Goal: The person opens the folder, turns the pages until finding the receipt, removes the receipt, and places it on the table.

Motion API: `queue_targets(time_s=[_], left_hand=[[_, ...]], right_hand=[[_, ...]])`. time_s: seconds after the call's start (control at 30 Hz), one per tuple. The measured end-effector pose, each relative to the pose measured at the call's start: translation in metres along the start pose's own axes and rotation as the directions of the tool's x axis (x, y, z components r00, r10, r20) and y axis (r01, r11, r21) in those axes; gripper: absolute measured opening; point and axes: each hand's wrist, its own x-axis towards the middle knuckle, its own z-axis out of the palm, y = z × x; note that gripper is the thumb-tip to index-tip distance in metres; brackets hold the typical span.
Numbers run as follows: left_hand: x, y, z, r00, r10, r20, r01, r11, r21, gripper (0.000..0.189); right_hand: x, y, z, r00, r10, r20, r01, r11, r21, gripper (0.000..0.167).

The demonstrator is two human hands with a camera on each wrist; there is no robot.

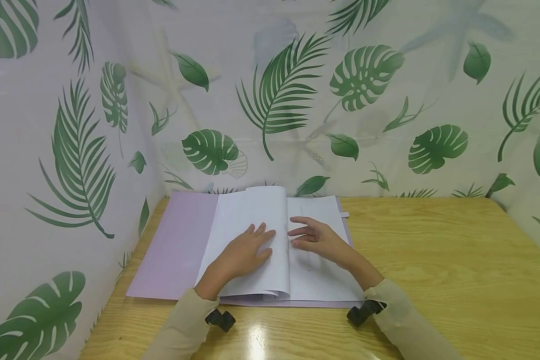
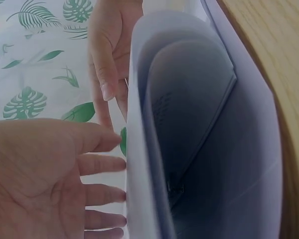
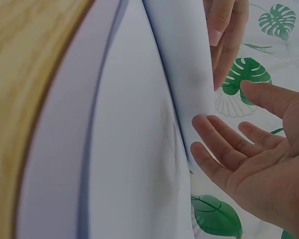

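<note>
An open lilac folder [image 1: 180, 245] lies on the table with white sheets inside. Several sheets [image 1: 252, 210] are turned to the left in a loose, bulging curve; the left wrist view shows the hollow under the curled sheets [image 2: 189, 64]. On top of them rests my left hand [image 1: 245, 252], fingers spread and nearly straight. My right hand [image 1: 319, 240] hovers over the flat right-hand page [image 1: 315, 285], fingers loosely bent toward the curved edge. In the right wrist view, the fingertips of the right hand [image 3: 259, 154] meet or nearly meet that curve, pinching nothing.
The wooden table [image 1: 441, 260] extends to the right of the folder. Behind and to the left hangs a white cloth with green leaf prints [image 1: 288, 95]. A small pale tab [image 1: 344, 215] sticks out from the folder's right edge. Dark wrist cameras [image 1: 362, 314] sit at both sleeves.
</note>
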Motion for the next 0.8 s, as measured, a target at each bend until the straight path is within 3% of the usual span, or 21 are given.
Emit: queue_targets(time_s=[0.23,0.47,0.8], left_hand=[[0.0,0.0,-0.001,0.995,-0.102,0.011,0.102,0.994,0.032,0.069],[0.002,-0.005,0.005,0.978,-0.195,0.071,0.192,0.98,0.056,0.085],[0.003,-0.012,0.002,0.965,-0.235,0.114,0.225,0.97,0.096,0.088]], right_hand=[[0.001,-0.001,-0.001,1.0,0.008,-0.005,-0.008,0.999,-0.031,0.061],[-0.001,-0.003,-0.007,1.0,0.005,-0.022,-0.006,0.998,-0.059,0.055],[-0.004,-0.005,-0.027,0.996,-0.001,-0.084,-0.008,0.994,-0.112,0.047]])
